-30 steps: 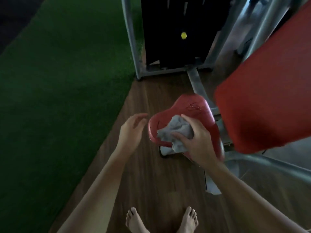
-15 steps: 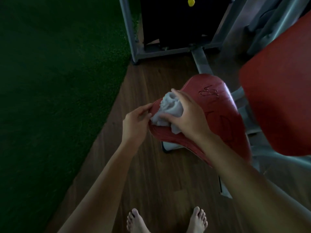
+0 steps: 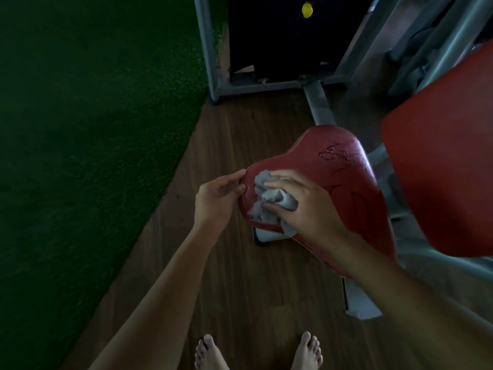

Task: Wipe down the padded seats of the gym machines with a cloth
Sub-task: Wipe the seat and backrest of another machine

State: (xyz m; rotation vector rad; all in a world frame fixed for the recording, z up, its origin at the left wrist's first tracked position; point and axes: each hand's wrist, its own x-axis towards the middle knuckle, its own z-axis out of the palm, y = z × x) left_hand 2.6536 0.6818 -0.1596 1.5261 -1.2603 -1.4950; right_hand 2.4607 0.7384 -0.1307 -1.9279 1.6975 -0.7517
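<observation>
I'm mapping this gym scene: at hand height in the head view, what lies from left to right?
Turf, floor, left hand, cloth, right hand, back pad. The seat underlies several, so it is omitted.

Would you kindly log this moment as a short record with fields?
left hand: pinches the left edge of the red seat
right hand: holds the grey cloth pressed on the seat
cloth state: crumpled, near the seat's left end
seat surface: squiggly marks toward the far end
floor: wood, green turf at left
</observation>
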